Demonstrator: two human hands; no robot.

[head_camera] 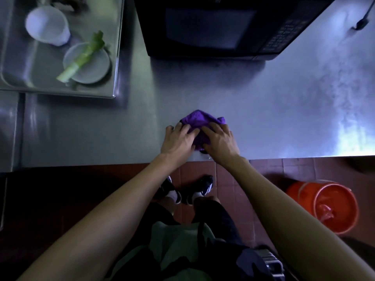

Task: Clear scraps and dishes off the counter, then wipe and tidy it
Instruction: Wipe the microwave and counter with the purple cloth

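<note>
A purple cloth (199,126) is pressed onto the desk (263,110) at frame centre by the left hand (178,138) and right hand (220,141), fingers flat, each grip released. A plate (87,64), leek scrap (81,57) and cup (47,25) are seen in the sink (18,63), upper left.

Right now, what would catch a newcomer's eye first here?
The bright purple cloth near the steel counter's front edge stands out, with the left hand and right hand both resting on it. Next comes the orange bucket on the floor at right, then the green stalk in the sink at left.
</note>
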